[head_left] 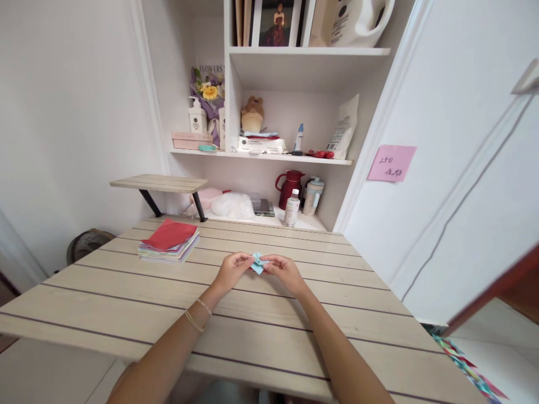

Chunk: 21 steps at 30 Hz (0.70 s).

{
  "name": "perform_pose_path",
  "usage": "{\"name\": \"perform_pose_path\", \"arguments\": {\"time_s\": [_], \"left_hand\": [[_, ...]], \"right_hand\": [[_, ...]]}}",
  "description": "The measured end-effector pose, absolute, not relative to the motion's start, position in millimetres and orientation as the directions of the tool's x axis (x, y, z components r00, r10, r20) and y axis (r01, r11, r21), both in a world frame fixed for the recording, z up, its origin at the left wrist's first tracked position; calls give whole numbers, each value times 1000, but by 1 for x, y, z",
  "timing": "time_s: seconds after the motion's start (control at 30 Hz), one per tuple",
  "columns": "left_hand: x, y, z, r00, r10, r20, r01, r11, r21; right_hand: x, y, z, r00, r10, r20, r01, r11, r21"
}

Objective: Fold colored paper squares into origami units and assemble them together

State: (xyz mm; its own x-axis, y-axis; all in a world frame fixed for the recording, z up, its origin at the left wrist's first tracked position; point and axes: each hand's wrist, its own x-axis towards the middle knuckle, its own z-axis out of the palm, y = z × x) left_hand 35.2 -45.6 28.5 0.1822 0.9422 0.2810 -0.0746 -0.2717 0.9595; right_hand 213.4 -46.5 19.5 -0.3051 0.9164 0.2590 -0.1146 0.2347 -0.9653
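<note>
While pinching the folded blue paper (258,264) from nine o'clock between thumb and fingertips of the left hand (231,272), also pinching it from three o'clock with the right hand (287,273). Holding it over the slatted tabletop (256,331); cannot tell whether touching. Seeing a stack of coloured paper (168,255), topped with a red sheet (170,233), well apart toward ten o'clock, and an upright white-capped bottle (291,211) toward one o'clock.

White left wall (76,84) and right wall (455,73), both plain. White built-in shelving unit (309,51) behind a dark-grooved, pale wood-plank bench (126,292). Small matching riser shelf (158,182) on black legs (150,203) at back left. Pink note (392,163) stuck on right wall, grey cable (465,178) hanging alongside. Pale floor (50,370) at lower left. Soft, even light.
</note>
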Motion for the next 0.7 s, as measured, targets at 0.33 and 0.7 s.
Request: {"name": "perform_pose_path", "arguments": {"time_s": [0.33,0.7], "left_hand": [[39,-47,21,248,916,316,-88,-303,949],[37,-44,12,222,886,406,32,-423,905]], "right_hand": [[205,-42,10,-50,958,282,-111,275,-955],[210,-44,13,-200,888,414,174,448,-877]]}}
